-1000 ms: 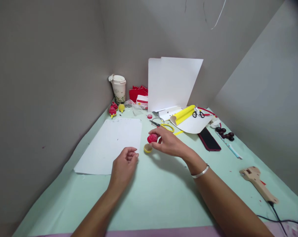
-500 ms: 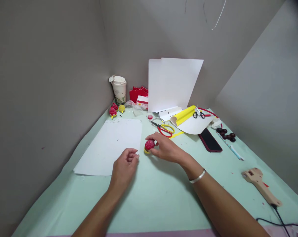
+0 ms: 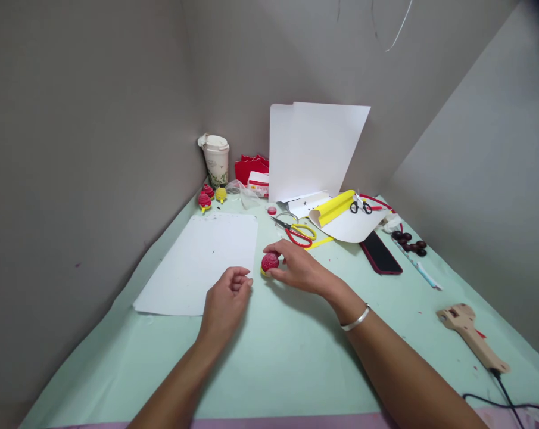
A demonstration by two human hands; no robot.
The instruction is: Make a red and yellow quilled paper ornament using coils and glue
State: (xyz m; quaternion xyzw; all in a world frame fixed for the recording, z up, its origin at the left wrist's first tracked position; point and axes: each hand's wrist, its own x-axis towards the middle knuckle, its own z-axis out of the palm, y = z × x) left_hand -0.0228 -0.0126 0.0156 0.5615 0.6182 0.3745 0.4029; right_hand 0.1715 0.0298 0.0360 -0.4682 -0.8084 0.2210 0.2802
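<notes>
The right grip (image 3: pixel 296 266) is pinching a red ball (image 3: pixel 270 262) that uneven release could tip off the yellow ring (image 3: pixel 263 271) beneath, the half-curled left grip (image 3: pixel 227 300) holding nothing visible.

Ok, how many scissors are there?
2: the red-and-yellow-handled scissors just beyond the right hand, and the black-handled scissors by the right end of the yellow roll. Others may be hidden.

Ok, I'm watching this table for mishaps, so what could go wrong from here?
The red ribbed piece might sit crooked on the yellow piece beneath, since only the right hand steadies it. That hand could knock the scissors lying just beyond it. The right forearm might also catch the glue gun's cord, which runs close by.
</notes>
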